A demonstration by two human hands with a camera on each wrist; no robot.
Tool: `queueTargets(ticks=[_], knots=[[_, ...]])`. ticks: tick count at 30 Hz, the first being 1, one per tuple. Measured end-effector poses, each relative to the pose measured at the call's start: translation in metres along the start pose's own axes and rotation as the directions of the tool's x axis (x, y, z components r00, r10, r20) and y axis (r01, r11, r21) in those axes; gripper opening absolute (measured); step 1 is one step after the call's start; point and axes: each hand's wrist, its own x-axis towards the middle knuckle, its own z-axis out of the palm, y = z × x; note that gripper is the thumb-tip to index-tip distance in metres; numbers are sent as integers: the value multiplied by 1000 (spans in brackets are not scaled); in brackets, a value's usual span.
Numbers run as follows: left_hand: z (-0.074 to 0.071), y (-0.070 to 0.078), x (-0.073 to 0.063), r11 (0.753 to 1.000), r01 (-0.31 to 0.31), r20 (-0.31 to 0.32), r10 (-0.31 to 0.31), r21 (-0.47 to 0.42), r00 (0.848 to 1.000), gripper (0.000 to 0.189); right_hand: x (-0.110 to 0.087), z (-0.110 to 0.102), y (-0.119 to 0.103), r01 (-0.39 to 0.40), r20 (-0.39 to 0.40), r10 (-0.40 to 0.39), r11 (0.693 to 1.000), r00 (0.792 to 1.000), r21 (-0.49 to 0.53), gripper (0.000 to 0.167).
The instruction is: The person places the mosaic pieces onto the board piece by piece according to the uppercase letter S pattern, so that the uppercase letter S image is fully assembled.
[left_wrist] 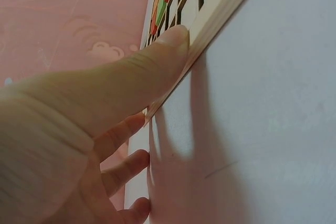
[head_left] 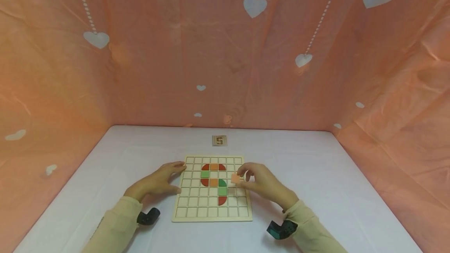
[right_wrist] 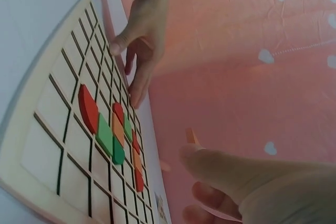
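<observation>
A wooden grid board (head_left: 193, 202) lies flat on the table. Several coloured tiles sit in its cells: red quarter-rounds (head_left: 222, 200), orange squares (head_left: 213, 182), green squares (head_left: 222, 191) and a green quarter-round (head_left: 222, 183). Between thumb and fingers, my right hand (head_left: 261, 182) pinches an orange square tile (head_left: 235, 178), held above the right part of the grid. In the right wrist view just a sliver of that tile (right_wrist: 191, 136) shows past the thumb. My left hand (head_left: 159, 179) rests against the board's left edge, its thumb (left_wrist: 142, 72) and fingers spread along it.
Behind the board lies a small card (head_left: 219, 140) with a 5-like pattern. White cloth covers the table (head_left: 302, 155). A pink curtain (head_left: 218, 50) with hearts encloses the back and sides. Dark devices (head_left: 149, 216) are strapped at both wrists.
</observation>
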Motion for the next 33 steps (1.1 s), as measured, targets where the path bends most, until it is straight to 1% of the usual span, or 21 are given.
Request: queueTargets(ticks=[8,17,27,30,33], knots=[[0,-1,2,1000,-1,7,1,-1,1000,81,-2,8,-4,0,61,-1,1000,998,9,20],[0,-4,2,1000,1,10,-1,8,1000,82,2,18,-7,60,93,-62,998,994,18,19],[0,-8,1,1000,5,-1,-5,2,1000,80,15,25,-25,131,137,-139,989,981,67,23],[0,-8,2,1000,-8,4,8,8,1000,81,16,28,-31,137,140,-145,988,979,67,22],[0,-7,3,1000,-9,12,9,-4,1000,80,16,30,-34,126,143,-132,991,981,50,21]])
